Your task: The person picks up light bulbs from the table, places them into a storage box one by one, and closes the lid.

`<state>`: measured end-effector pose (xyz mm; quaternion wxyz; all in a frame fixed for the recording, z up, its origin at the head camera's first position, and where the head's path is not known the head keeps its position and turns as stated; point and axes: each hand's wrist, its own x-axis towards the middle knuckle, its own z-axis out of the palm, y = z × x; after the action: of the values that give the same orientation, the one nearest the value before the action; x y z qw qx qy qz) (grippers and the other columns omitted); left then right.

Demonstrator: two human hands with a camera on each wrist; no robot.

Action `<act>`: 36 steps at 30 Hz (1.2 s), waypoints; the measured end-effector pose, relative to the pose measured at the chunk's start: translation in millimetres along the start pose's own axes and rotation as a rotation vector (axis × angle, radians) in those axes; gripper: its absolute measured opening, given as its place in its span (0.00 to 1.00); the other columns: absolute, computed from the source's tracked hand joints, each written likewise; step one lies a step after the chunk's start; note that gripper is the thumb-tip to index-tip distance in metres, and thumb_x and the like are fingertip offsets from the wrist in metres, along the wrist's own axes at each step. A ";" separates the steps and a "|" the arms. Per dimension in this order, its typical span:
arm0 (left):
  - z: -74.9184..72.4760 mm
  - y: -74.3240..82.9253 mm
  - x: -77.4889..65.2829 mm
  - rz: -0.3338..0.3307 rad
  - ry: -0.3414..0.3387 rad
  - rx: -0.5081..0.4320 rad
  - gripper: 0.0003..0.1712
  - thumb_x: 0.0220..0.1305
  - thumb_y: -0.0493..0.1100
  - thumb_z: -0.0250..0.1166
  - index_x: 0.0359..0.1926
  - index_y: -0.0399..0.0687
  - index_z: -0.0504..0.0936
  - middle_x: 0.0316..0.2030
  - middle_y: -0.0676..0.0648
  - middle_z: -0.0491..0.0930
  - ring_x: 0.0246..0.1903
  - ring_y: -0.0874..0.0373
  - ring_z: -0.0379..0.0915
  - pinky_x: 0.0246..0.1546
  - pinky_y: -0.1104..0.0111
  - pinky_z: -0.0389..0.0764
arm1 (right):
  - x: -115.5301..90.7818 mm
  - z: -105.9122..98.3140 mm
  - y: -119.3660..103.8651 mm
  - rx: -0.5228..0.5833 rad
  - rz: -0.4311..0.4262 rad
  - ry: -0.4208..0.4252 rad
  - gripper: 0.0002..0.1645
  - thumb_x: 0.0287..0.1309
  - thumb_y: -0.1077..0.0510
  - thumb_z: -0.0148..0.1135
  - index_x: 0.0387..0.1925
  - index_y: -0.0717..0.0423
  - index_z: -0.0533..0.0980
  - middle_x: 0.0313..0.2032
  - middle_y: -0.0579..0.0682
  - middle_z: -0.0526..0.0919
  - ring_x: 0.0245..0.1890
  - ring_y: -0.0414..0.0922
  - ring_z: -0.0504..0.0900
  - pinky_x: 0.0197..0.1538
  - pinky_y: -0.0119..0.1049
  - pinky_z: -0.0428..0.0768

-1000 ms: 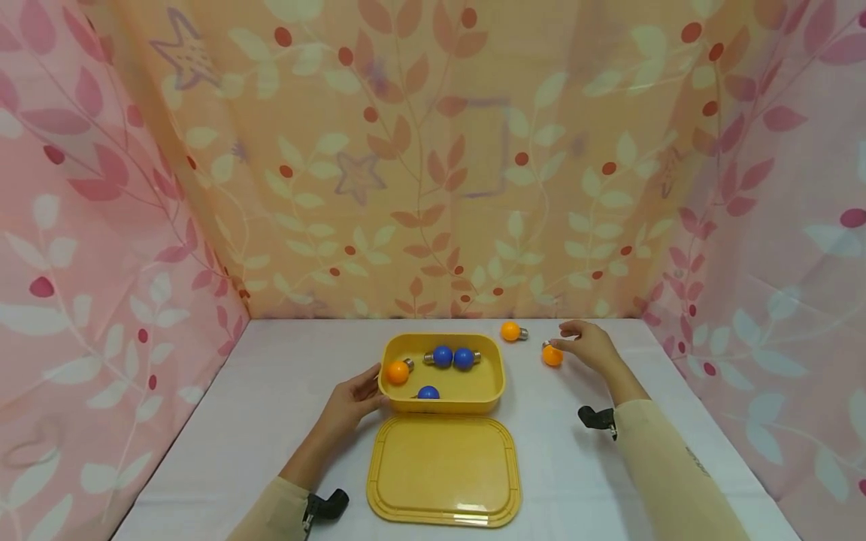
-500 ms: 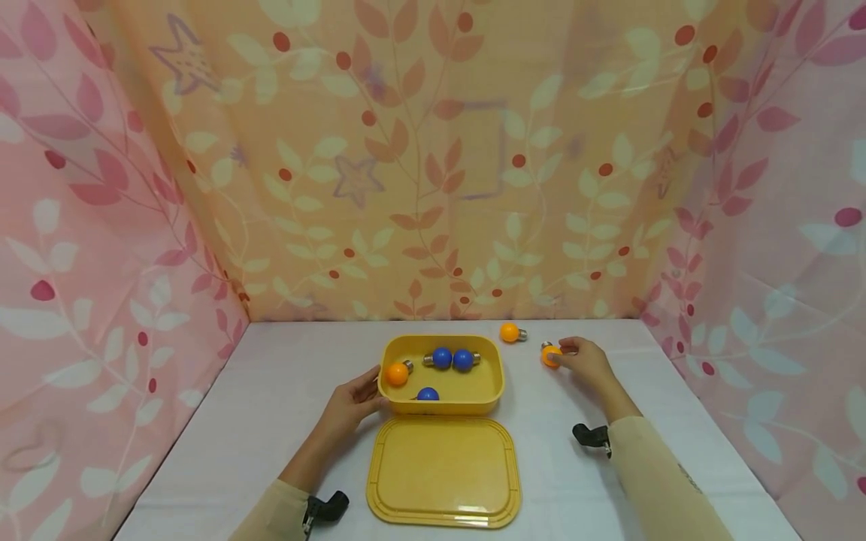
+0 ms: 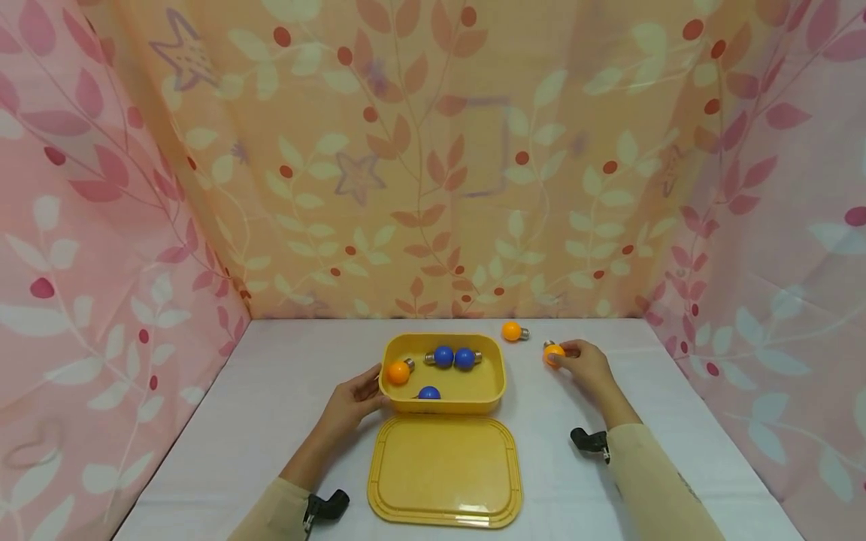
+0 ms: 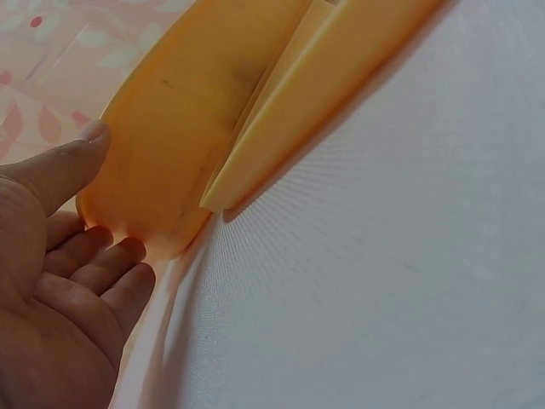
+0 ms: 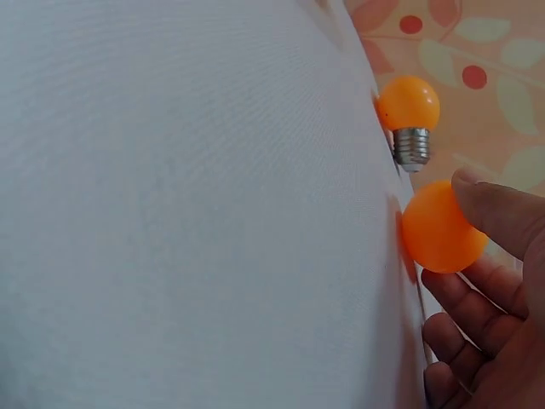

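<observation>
A yellow plastic box (image 3: 497, 387) without its lid holds blue light bulbs (image 3: 443, 356) and an orange bulb (image 3: 398, 373). At its front left corner my left hand (image 3: 348, 406) holds it, thumb on the front wall and fingers at the end wall. In the left wrist view only the box's outer wall (image 4: 179, 111) shows. My right hand (image 3: 585, 370) pinches a second orange bulb (image 5: 438, 226) by its globe, between thumb and fingers. The metal base of that bulb points away from me. Just beyond it lies a third orange bulb (image 3: 512, 331) on its side.
The yellow lid (image 3: 444, 469) lies flat in front of the box. A white cloth (image 3: 271, 376) covers the table. Floral curtains (image 3: 433, 150) stand at the back and both sides. Each wrist carries a black camera mount (image 3: 328, 506).
My right hand has come down and closed its thumb and fingers on the near orange bulb. The left hand and the box have stayed in place.
</observation>
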<state>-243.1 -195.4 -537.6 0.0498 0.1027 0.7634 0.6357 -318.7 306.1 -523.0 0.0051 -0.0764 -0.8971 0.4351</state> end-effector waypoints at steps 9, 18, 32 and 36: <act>-1.1 0.4 1.1 0.012 -0.004 -0.001 0.42 0.65 0.39 0.72 0.77 0.51 0.66 0.74 0.44 0.67 0.71 0.46 0.68 0.59 0.73 0.78 | 1.1 -4.5 -4.3 0.020 -0.003 0.009 0.35 0.64 0.41 0.70 0.61 0.62 0.76 0.51 0.60 0.82 0.45 0.52 0.78 0.40 0.34 0.78; -1.1 1.7 1.7 -0.005 -0.003 -0.027 0.42 0.64 0.38 0.72 0.77 0.50 0.66 0.74 0.43 0.67 0.71 0.47 0.68 0.58 0.73 0.79 | 3.4 -15.8 -17.2 0.031 -0.115 -0.018 0.32 0.65 0.47 0.70 0.65 0.58 0.75 0.60 0.60 0.79 0.53 0.55 0.75 0.50 0.39 0.75; -0.2 2.7 -0.3 -0.022 -0.003 -0.016 0.42 0.64 0.40 0.73 0.77 0.52 0.66 0.73 0.46 0.69 0.70 0.49 0.69 0.59 0.73 0.79 | 8.6 -27.2 -59.8 -0.021 -0.379 -0.119 0.26 0.60 0.52 0.74 0.59 0.50 0.81 0.56 0.54 0.83 0.57 0.57 0.73 0.58 0.51 0.71; -0.2 0.6 0.3 -0.018 0.005 -0.003 0.42 0.64 0.40 0.73 0.77 0.52 0.67 0.73 0.46 0.68 0.70 0.49 0.70 0.59 0.72 0.79 | 7.4 -33.6 -78.3 -0.025 -0.430 -0.192 0.25 0.61 0.54 0.73 0.59 0.51 0.81 0.55 0.51 0.83 0.59 0.59 0.72 0.62 0.54 0.70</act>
<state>-243.4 -195.4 -537.0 0.0539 0.0940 0.7636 0.6365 -333.8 285.6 -441.4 0.0113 0.1585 -0.8943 0.4183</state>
